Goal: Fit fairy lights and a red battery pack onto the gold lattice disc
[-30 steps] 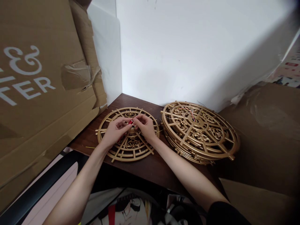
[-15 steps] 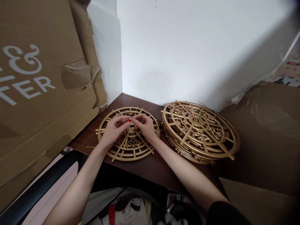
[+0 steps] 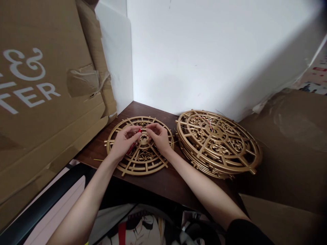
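Note:
A round gold openwork metal piece (image 3: 145,172) with scroll patterns lies flat on the dark wooden table (image 3: 143,108). Above its hub, my left hand (image 3: 124,141) is closed around a slim red object (image 3: 140,130), whose kind the fingers mostly hide. More red shows beneath that palm. Just to the right, my right hand (image 3: 158,137) has thumb and forefinger pinched together over the hub. Whatever is between those fingertips is too small to make out. A narrow gap separates the two hands' fingertips.
To the right stands a stack of similar gold openwork discs (image 3: 219,146), with thin coloured wires (image 3: 211,125) at the top one's centre. A large cardboard box (image 3: 51,112) borders the left side. Brown cardboard (image 3: 288,146) is at the right, and a white wall (image 3: 194,58) rises behind.
My right hand's fingertips have shifted slightly right, widening the gap to my left hand and showing more of the hub. My left hand stays nearly in place with the red object.

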{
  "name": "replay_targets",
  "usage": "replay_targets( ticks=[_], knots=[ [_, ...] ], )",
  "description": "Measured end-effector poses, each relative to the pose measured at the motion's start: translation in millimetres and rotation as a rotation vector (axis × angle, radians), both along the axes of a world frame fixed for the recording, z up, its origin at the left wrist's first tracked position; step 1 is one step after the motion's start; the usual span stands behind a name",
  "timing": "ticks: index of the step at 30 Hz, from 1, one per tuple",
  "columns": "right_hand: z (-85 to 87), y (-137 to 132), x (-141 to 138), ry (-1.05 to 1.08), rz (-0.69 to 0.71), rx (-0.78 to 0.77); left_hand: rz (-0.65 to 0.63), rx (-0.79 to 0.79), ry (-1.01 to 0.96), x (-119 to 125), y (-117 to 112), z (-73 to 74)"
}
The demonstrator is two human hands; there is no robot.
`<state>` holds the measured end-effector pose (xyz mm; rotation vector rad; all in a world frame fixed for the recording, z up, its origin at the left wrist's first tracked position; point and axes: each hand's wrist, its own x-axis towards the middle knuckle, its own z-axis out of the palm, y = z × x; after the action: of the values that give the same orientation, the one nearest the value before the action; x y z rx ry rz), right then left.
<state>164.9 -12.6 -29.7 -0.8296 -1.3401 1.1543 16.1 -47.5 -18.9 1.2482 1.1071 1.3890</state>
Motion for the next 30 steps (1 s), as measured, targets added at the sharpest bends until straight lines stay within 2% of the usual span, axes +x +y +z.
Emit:
replay_targets(
  ticks=[8,19,25,30],
  knots=[
    [1.1,0.5,-0.1,0.041,0.008,0.023,-0.003,-0.005,-0.006,0.2,0.3,-0.6],
    [6.0,-2.6,0.0,0.132,0.152,-0.025,-0.013,0.007,-0.052,-0.9,2.3,-2.2],
    [0.6,1.8,-1.0,0.134,0.159,0.009,-0.005,0.015,-0.062,-1.8,3.9,-4.8],
    [2.5,0.1,0.1,0.098,0.155,-0.011,0.003,0.013,-0.062,-1.0,3.5,-4.3]
  ],
)
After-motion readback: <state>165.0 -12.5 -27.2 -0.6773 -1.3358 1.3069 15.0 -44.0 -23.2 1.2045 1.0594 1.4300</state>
